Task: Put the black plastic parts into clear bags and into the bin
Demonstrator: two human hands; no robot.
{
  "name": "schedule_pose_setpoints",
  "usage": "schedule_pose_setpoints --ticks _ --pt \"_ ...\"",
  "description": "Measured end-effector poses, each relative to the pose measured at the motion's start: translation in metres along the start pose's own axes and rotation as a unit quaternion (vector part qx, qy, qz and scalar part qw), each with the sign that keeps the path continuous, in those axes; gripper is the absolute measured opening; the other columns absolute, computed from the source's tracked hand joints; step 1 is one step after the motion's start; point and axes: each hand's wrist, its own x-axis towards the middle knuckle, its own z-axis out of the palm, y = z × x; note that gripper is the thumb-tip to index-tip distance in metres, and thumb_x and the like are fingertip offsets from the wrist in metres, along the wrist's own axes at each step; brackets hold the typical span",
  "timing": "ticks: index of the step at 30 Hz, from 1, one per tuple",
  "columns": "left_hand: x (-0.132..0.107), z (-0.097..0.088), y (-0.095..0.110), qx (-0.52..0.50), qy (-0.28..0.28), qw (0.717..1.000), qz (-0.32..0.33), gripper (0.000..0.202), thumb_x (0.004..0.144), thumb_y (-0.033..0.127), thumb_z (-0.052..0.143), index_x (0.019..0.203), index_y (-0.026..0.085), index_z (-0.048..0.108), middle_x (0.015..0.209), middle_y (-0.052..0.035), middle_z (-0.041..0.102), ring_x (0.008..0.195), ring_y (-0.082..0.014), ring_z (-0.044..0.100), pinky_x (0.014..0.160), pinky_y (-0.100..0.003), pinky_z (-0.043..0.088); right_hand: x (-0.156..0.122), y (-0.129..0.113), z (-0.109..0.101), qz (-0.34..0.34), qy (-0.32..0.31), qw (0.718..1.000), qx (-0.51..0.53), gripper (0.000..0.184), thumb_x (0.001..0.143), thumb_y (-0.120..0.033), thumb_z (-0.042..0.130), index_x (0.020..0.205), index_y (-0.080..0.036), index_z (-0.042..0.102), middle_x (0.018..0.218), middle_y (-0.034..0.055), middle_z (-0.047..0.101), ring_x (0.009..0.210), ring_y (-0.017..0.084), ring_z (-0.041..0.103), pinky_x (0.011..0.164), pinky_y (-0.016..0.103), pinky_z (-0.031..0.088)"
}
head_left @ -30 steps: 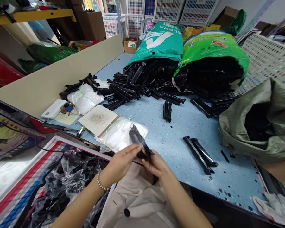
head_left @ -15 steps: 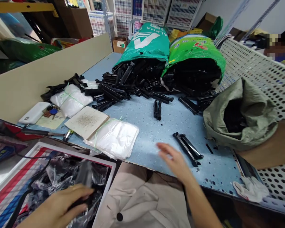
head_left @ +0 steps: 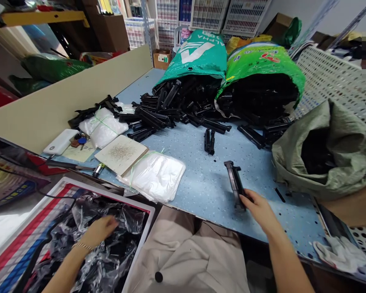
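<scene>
and it's a busy speckled blue worktop [head_left: 198, 175]: black parts [head_left: 152, 117] heaped, bundled plastic bags [head_left: 158, 175], teal sack [head_left: 201, 53], green sack [head_left: 262, 63]!

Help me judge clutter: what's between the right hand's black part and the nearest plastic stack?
Only bare blue tabletop shows between the black part and the plastic stack in the head view.

head view | from the wearer's head | forward, down | close over lap [head_left: 186, 248] and blue tabletop [head_left: 198, 183] | far: stacked crates [head_left: 210, 15]

The right hand [head_left: 258, 207] now grips the four-o'clock black part [head_left: 234, 180]. At eight o'clock, the left hand [head_left: 100, 231] has released another.
</scene>
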Motion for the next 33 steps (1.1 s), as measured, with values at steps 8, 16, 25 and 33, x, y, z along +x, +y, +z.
schedule_pose_setpoints --ticks 8,16,25,33 --pt "0.069 0.037 0.159 0.105 0.168 0.952 0.236 0.008 0.081 0.017 0.055 0.084 0.014 0.062 0.095 -0.0157 0.062 0.091 -0.0286 0.059 0.075 -0.037 0.046 -0.008 -0.081 0.088 0.026 -0.117 0.947 0.299 0.033 0.069 -0.042 0.074 0.093 -0.019 0.07 0.081 0.0012 0.066 0.072 0.015 0.055 0.065 0.028 0.044" --pt "0.103 0.006 0.125 -0.094 0.034 0.982 0.16 0.029 0.073 0.042 0.064 0.059 0.019 0.055 0.059 0.0018 0.054 0.057 -0.0137 0.049 0.053 -0.025 0.034 -0.01 -0.08 0.101 0.092 -0.19 0.893 0.397 0.034 0.067 -0.043 0.077 0.09 -0.019 0.069 0.074 -0.0009 0.063 0.062 0.013 0.055 0.058 0.026 0.044" --pt "0.104 0.004 0.127 -0.225 0.026 0.968 0.109 0.036 0.055 0.043 0.075 0.052 0.02 0.047 0.051 0.0059 0.047 0.052 -0.0107 0.041 0.05 -0.023 0.028 0.0 -0.12 0.125 0.101 -0.252 0.811 0.518 0.025 0.068 -0.037 0.079 0.081 -0.018 0.07 0.07 -0.0009 0.064 0.061 0.012 0.058 0.067 0.029 0.053" --pt "0.107 0.005 0.122 -0.262 -0.038 0.954 0.137 0.019 0.061 0.031 0.068 0.064 0.019 0.054 0.058 0.0043 0.055 0.057 -0.0127 0.052 0.053 -0.024 0.038 0.021 -0.149 0.159 0.115 -0.24 0.719 0.642 0.015 0.068 -0.025 0.079 0.071 -0.019 0.066 0.069 -0.0018 0.066 0.065 0.013 0.06 0.089 0.043 0.052"
